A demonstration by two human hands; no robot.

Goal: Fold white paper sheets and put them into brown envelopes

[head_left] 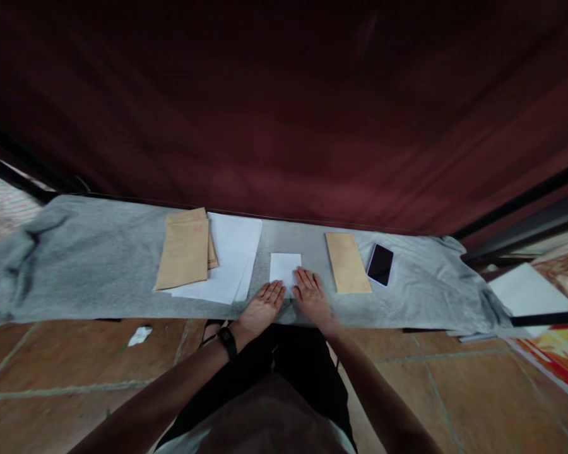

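A small white folded-looking paper (pixel 284 265) lies on the grey cloth in front of me. My left hand (pixel 264 307) rests at its lower left corner, fingers stretched out together. On its right side lies my right hand (pixel 311 296), flat, with the fingertips over the paper's edge. Neither hand grips anything. To the left, brown envelopes (pixel 184 252) are stacked partly over white paper sheets (pixel 234 246). A single brown envelope (pixel 348 261) sits to the right of my right hand.
A phone (pixel 381 265) with a dark screen lies right of the single envelope. The grey cloth (pixel 108 252) covers a narrow surface, backed by a dark red curtain (pixel 284 126). A white scrap (pixel 140 335) is on the tiled floor. A white board (pixel 530 290) stands far right.
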